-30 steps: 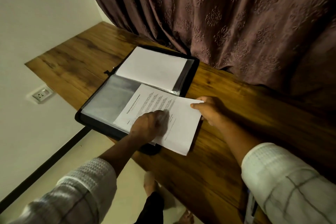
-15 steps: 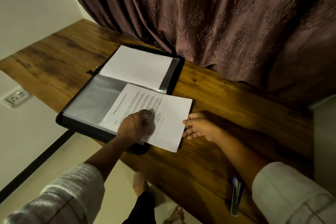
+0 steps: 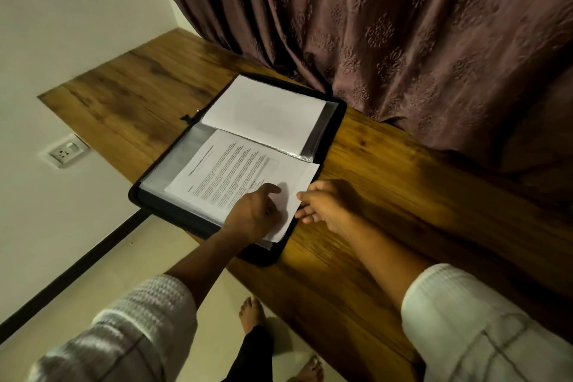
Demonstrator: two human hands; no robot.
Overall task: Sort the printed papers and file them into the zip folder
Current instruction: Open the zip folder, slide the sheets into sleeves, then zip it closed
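Printed sheet [image 3: 235, 170] laid on the near half of the open zip folder [image 3: 339, 112].
Pinned under the left hand [image 3: 252, 215], forefinger stretched and gripping nothing, probably to stop it sliding; touched at its edge by the loose-fingered right hand [image 3: 325, 205] over the tabletop [image 3: 403, 195], likely to square it for filing.

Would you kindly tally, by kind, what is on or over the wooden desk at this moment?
Zip folder: 1
Paper sheets in view: 2 (printed sheet, plain sheet)
Hands: 2 (left hand, right hand)
Total: 5
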